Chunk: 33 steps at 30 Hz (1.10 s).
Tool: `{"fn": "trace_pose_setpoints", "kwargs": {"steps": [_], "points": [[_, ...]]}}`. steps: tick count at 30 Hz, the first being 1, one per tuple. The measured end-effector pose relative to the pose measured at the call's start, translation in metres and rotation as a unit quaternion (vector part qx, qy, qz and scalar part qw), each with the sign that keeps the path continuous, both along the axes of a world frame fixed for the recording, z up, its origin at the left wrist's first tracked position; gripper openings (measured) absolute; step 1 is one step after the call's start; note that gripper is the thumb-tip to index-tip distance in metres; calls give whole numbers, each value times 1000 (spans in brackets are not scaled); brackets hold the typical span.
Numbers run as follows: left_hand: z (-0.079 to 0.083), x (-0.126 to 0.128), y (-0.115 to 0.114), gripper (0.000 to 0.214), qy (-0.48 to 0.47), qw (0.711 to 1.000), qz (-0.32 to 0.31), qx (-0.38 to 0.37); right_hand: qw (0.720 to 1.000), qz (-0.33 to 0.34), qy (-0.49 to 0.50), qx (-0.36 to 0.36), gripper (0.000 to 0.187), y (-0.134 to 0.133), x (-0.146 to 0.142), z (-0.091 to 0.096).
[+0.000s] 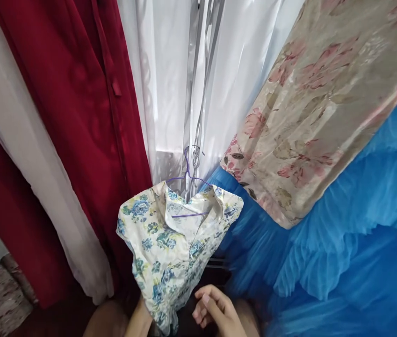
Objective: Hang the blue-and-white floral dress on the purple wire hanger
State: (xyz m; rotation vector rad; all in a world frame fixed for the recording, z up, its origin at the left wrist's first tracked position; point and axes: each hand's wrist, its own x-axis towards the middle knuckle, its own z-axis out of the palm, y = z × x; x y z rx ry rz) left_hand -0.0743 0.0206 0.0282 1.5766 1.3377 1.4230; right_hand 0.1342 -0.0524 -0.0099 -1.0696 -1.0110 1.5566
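Floral shirt point(165, 248) on hanger point(189, 215), hem between left grip point(141, 319) and right grip point(216, 310).

Blue-floral white shirt point(165, 248) on purple hanger point(188, 215)

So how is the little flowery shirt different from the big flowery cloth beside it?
The shirt has blue flowers on white; the cloth has pink flowers on beige. The shirt hangs on a purple hanger; the cloth slants down from the upper right with no hanger in view. The shirt looks much smaller than the cloth. Both are covered in flowers and look a bit shiny.
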Motion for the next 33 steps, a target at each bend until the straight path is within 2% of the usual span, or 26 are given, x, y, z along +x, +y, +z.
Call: {"fn": "trace_pose_setpoints", "kwargs": {"steps": [3, 5, 7, 10, 12, 14, 15, 18, 19, 20, 23, 24, 27, 29, 31, 33], "points": [[-27, -12, -23, 50, -94, 993, -11, -68, 995, -60, -79, 26, 47, 23, -7, 12], [-39, -19, -33, 58, -199, 967, -24, -155, 986, -75, -135, 60, 41, 41, -17, 21], [-43, -22, -38, 62, -259, 939, -28, -224, 977, -71, -171, 107, 38, 57, -27, 31], [-41, -19, -37, 57, -244, 937, -8, -252, 971, -52, -181, 149, 42, 72, -37, 44], [-41, -17, -33, 53, -235, 938, -7, -257, 975, -54, -160, 145, 40, 73, -37, 46], [-46, -16, -28, 51, -221, 948, -2, -231, 982, -66, -127, 125, 40, 69, -33, 44], [-48, -17, -26, 50, -214, 957, 21, -197, 984, -71, -114, 115, 42, 66, -31, 41], [-53, -13, -20, 46, -164, 970, 173, -42, 988, -85, -98, 88, 46, 53, -28, 31], [-51, -9, -20, 42, -129, 973, 192, 1, 989, -84, -96, 80, 47, 49, -28, 29], [-49, -2, -20, 37, -88, 981, 172, 26, 990, -79, -95, 74, 47, 45, -30, 28], [-40, 25, -23, 26, 10, 999, -20, 24, 992, -52, -87, 72, 46, 36, -36, 27], [-37, 34, -24, 22, 20, 998, -56, 14, 992, -44, -89, 75, 46, 34, -38, 29], [-33, 53, -22, 5, 19, 999, -47, 8, 991, -32, -101, 82, 45, 38, -35, 39], [-33, 57, -18, 11, 29, 998, -52, 26, 990, -39, -104, 90, 43, 51, -28, 55], [-35, 57, -14, 13, 43, 996, -73, 41, 988, -63, -97, 107, 40, 73, -22, 81], [-38, 56, -10, 13, 54, 994, -80, 45, 983, -92, -87, 136, 39, 101, -19, 115]]}}
